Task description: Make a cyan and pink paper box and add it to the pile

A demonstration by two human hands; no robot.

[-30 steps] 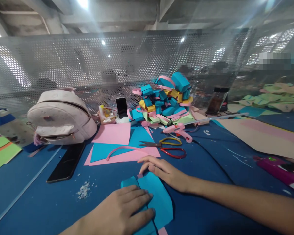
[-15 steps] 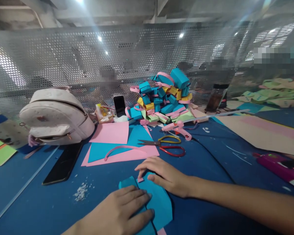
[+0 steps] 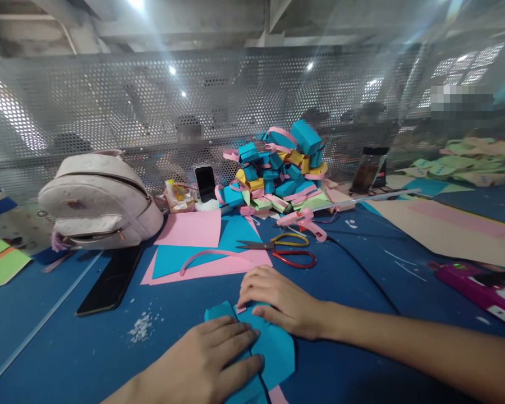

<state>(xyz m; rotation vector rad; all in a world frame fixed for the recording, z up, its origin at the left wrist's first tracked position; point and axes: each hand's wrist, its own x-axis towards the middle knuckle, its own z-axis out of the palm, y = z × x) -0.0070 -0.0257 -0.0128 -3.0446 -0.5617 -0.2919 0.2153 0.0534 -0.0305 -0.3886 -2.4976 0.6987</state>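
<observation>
A folded sheet of blue paper (image 3: 280, 350) lies on the blue table in front of me, with a small pink paper strip (image 3: 240, 310) at its upper edge and more pink paper (image 3: 278, 394) showing beneath. My left hand (image 3: 212, 356) rests flat across the folded left part, fingers stretched and slightly apart, pressing it down. At the upper edge, my right hand (image 3: 275, 300) has its fingers curled over the paper and its thumb against it, partly covering the pink strip. Its exact hold on the edge is partly hidden.
Beyond my hands lie scissors (image 3: 273, 245), a pink glue gun (image 3: 305, 221) with its cord, and pink and blue sheets (image 3: 189, 229). Folded paper pieces (image 3: 273, 168) pile up behind. A white backpack (image 3: 96, 202) and dark phone (image 3: 109, 280) are left; a magenta power strip (image 3: 467, 283) is right.
My right hand's fingers have curled further down over the paper's upper edge, covering more of the pink strip. My left hand stays in place; the view has shifted slightly.
</observation>
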